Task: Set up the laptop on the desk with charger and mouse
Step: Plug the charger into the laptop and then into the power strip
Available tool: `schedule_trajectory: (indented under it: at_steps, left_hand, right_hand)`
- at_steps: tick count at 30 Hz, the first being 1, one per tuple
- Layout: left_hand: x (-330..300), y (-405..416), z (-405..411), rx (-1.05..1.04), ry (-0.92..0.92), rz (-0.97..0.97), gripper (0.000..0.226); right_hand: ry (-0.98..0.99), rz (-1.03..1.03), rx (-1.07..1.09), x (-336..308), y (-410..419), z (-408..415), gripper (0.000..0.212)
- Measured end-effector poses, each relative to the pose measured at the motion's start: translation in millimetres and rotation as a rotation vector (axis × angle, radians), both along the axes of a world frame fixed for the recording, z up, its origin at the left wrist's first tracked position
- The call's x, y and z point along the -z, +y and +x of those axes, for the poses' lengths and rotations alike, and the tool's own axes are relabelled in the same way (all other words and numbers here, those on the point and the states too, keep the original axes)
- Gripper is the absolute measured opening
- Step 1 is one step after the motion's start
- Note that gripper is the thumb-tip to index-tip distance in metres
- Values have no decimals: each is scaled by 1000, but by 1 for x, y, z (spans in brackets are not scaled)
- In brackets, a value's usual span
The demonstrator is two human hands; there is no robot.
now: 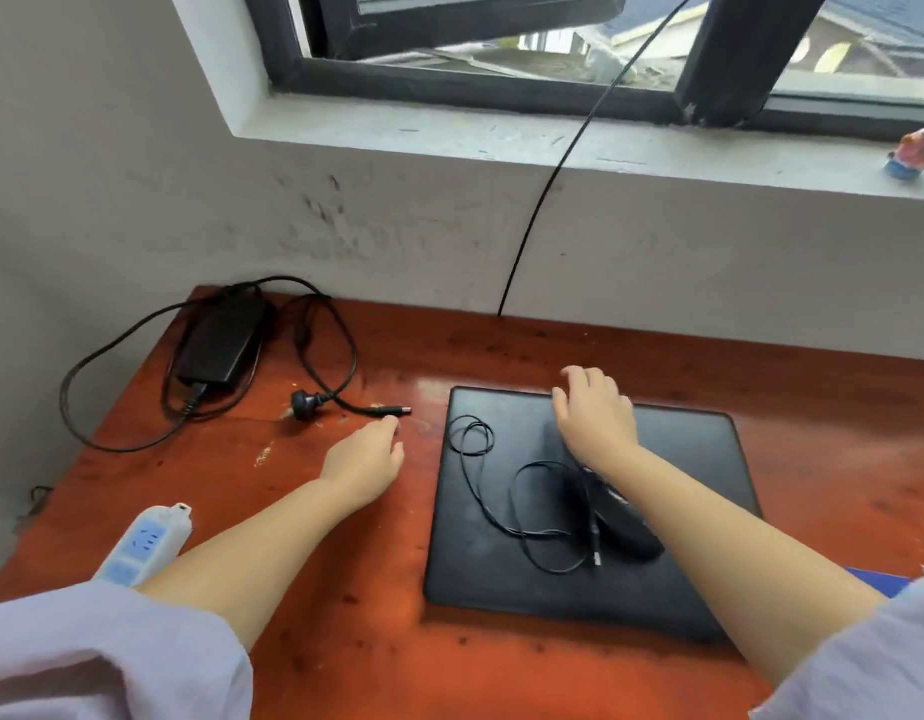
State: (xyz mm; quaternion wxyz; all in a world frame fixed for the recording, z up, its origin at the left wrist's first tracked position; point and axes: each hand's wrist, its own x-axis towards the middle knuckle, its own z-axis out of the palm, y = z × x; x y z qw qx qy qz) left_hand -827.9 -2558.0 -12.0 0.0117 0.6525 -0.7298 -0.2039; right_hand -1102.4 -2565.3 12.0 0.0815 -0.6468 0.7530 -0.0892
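Observation:
A closed black laptop point(506, 579) lies flat on the red-brown desk point(345, 641). A black wired mouse point(628, 532) sits on its lid, partly under my right forearm, with its thin cable point(480, 475) looped over the lid. My right hand point(595, 415) rests open on the lid near the laptop's far edge. The black charger brick point(220, 340) lies at the desk's far left with its cable tangled around it. Its wall plug point(305, 402) and barrel connector point(394, 409) lie beside it. My left hand point(366, 454) hovers just short of the barrel connector, fingers loosely apart, holding nothing.
A white power strip point(145, 543) lies at the desk's left edge near my left arm. A black cable point(532, 220) runs from the window down the wall behind the desk. A small colourful figure point(914, 153) stands on the windowsill at right. The wall closes the desk's back and left sides.

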Motion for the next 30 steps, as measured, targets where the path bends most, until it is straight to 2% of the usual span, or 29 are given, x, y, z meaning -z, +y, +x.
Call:
schedule_trajectory:
  at_steps: [6, 9, 12, 16, 19, 23, 30]
  left_hand:
    - [6, -42, 30, 332, -78, -131, 32]
    - [13, -56, 34, 440, -136, -109, 36]
    - [21, -68, 32, 486, -138, -96, 38]
    - [33, -79, 34, 463, -145, -179, 26]
    - [42, -81, 35, 420, -82, -223, 20]
    - [46, -79, 26, 423, 46, -224, 22]
    - [23, -91, 11, 473, 264, -221, 20]
  right_hand:
    - [22, 86, -58, 16, -28, 69, 34]
    - [13, 170, -78, 25, -41, 83, 35]
    - [33, 246, -126, 34, -58, 90, 35]
    - [37, 311, -217, 44, -81, 91, 40]
    - [38, 294, -259, 53, -89, 89, 47]
    - [-18, 328, -235, 56, -94, 84, 57]
    - [14, 247, -248, 47, -101, 75, 52]
